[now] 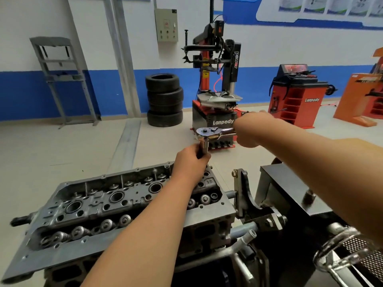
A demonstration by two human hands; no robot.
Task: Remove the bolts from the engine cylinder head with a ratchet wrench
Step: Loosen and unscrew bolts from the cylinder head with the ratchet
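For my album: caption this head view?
Left hand grips the extension over the cylinder head; right hand holds the ratchet.

We see the cylinder head [116,206], a grey metal casting lying flat with its open top up. Rows of valve springs [79,232] run along its long sides and round plug wells [116,196] down the middle. The chrome ratchet wrench [209,132] lies level above the head's far end, its socket shaft [204,147] pointing straight down. Our left hand [189,160] grips the shaft and our right hand [250,129] grips the wrench. What the shaft sits on is hidden.
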